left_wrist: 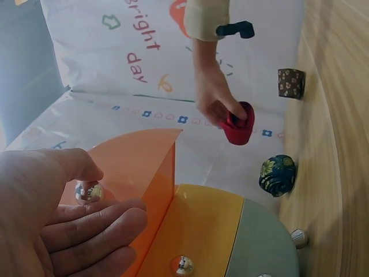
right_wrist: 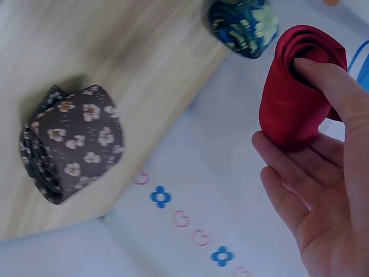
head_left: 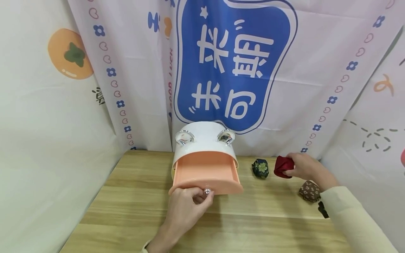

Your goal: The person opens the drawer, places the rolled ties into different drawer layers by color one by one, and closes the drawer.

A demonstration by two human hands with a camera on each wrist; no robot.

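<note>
My left hand (head_left: 188,211) pinches the round silver knob (head_left: 207,191) of an orange drawer (head_left: 205,168), thumb and index finger at its sides. That drawer stands pulled out from a white rounded cabinet (head_left: 204,138) and its visible floor is bare. To the right, my right hand (head_left: 305,169) holds a rolled red satin cloth (right_wrist: 297,98) above the table, with the thumb in the roll's top and fingers under it. A dark green floral cloth roll (head_left: 260,168) lies between the cabinet and the red cloth. Nearer my right sleeve sits a brown floral cloth roll (head_left: 310,191).
Below the orange drawer, a yellow drawer (left_wrist: 207,225) and a green drawer (left_wrist: 259,242) are closed. Two shiny ring-shaped ornaments (head_left: 185,137) top the cabinet. The wooden table (head_left: 126,203) meets printed cloth walls (head_left: 145,116) at the back and sides.
</note>
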